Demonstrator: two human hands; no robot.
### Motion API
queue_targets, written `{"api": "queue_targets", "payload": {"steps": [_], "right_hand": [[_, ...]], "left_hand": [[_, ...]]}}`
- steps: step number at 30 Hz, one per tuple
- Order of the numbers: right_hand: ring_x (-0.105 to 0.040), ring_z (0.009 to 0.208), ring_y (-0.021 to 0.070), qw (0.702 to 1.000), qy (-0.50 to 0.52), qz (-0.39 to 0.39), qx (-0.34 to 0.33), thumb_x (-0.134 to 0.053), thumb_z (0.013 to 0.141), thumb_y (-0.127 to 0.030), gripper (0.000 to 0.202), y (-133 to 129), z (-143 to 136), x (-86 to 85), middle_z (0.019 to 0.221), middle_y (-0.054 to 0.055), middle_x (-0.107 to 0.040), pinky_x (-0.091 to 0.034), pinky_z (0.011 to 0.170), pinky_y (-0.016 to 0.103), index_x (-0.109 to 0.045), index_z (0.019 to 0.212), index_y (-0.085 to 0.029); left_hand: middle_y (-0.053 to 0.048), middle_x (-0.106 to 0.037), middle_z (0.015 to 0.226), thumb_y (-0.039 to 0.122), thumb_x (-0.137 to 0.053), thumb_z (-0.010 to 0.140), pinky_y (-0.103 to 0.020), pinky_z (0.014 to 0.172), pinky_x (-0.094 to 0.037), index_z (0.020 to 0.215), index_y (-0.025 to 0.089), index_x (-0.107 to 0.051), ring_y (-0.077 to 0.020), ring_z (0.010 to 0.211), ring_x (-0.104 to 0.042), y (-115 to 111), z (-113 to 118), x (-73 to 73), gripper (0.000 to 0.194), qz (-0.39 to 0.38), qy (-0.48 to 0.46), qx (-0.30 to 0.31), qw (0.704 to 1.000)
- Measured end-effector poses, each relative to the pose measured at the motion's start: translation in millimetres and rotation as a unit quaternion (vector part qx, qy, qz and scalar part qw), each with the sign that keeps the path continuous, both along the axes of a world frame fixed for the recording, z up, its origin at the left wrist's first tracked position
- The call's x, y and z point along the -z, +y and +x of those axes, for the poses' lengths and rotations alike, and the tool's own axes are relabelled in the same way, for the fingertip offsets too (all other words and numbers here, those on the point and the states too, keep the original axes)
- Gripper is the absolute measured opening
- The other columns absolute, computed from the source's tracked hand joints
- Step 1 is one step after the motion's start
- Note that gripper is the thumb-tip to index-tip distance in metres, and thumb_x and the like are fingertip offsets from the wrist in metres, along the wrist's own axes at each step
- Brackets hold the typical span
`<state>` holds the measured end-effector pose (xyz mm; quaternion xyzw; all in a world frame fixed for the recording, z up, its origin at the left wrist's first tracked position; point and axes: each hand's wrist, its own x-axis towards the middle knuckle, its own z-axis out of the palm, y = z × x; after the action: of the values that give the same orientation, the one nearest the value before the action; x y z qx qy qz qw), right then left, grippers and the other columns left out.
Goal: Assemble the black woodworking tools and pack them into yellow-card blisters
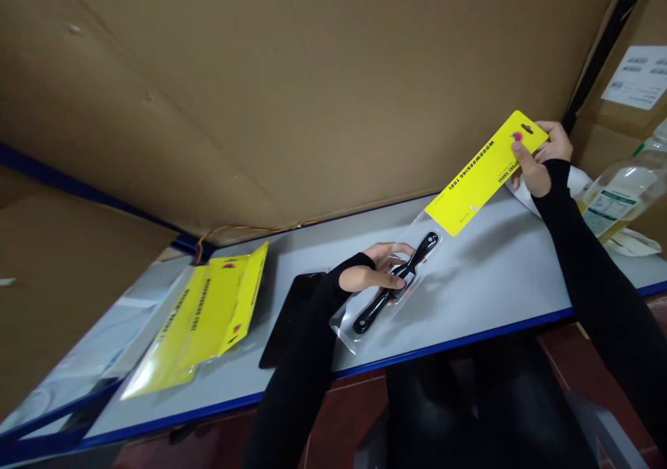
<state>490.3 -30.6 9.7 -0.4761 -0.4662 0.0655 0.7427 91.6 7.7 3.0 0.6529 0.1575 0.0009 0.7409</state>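
Note:
A black spokeshave lies inside a clear plastic package with a yellow "WOODWORKING TOOL" card at its upper end. My left hand grips the package at the middle of the tool, thumb on top and fingers beneath. My right hand pinches the card near its hanging hole. The package is held at a slant above the grey table. Several yellow card packages stand overlapping on the table to the left. A flat black device lies beside my left forearm.
Cardboard rises behind the table. At the right are a bottle of yellowish liquid, white crumpled material and a box with a white label. Thin wires run along the back edge. Clear plastic wraps lie far left.

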Motion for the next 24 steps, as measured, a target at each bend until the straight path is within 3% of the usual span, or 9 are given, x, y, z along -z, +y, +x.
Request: {"api": "queue_targets", "payload": {"steps": [6,12,20,24], "right_hand": [[-0.063,0.054,0.0194,1.000,-0.012,0.005,-0.017,-0.091,0.063,-0.076,0.077,-4.8,-1.9,-5.3,0.083,0.002,-0.068,-0.035,0.033,0.028,-0.043,0.104,-0.031],[-0.063,0.058,0.0174,0.998,-0.017,-0.048,-0.031,-0.091,0.068,-0.071,0.073,-16.9,-10.9,-16.0,0.091,0.004,-0.069,-0.039,0.037,0.030,-0.042,0.104,-0.031],[-0.065,0.056,0.0185,0.999,-0.022,-0.047,-0.004,-0.091,0.067,-0.071,0.072,-15.1,1.2,-12.5,0.098,0.004,-0.069,-0.038,0.033,0.030,-0.043,0.102,-0.031],[-0.067,0.057,0.0201,0.999,-0.019,-0.032,-0.008,-0.094,0.064,-0.069,0.072,-16.5,3.3,-15.7,0.097,0.003,-0.069,-0.038,0.033,0.029,-0.043,0.100,-0.031]], "left_hand": [[-0.009,-0.075,0.089,0.031,-0.087,0.085,-0.016,0.037,-0.037,0.133,0.013,-0.057,-0.0172,0.055,-0.071,1.0,-2.9,-3.0,0.060,0.027,0.008,0.002,1.000],[-0.008,-0.075,0.089,0.032,-0.088,0.084,-0.016,0.039,-0.038,0.132,0.014,-0.057,-0.0147,0.054,-0.070,1.0,-3.2,-2.4,0.060,0.032,0.022,-0.004,0.999],[-0.008,-0.077,0.089,0.031,-0.090,0.081,-0.015,0.038,-0.029,0.129,0.015,-0.058,-0.0140,0.056,-0.069,3.1,-0.9,0.9,0.060,0.032,0.022,-0.031,0.999],[-0.008,-0.077,0.091,0.031,-0.091,0.079,-0.015,0.039,-0.034,0.131,0.015,-0.057,-0.0144,0.057,-0.069,0.7,-0.9,1.7,0.064,0.024,0.028,-0.041,0.998]]}}
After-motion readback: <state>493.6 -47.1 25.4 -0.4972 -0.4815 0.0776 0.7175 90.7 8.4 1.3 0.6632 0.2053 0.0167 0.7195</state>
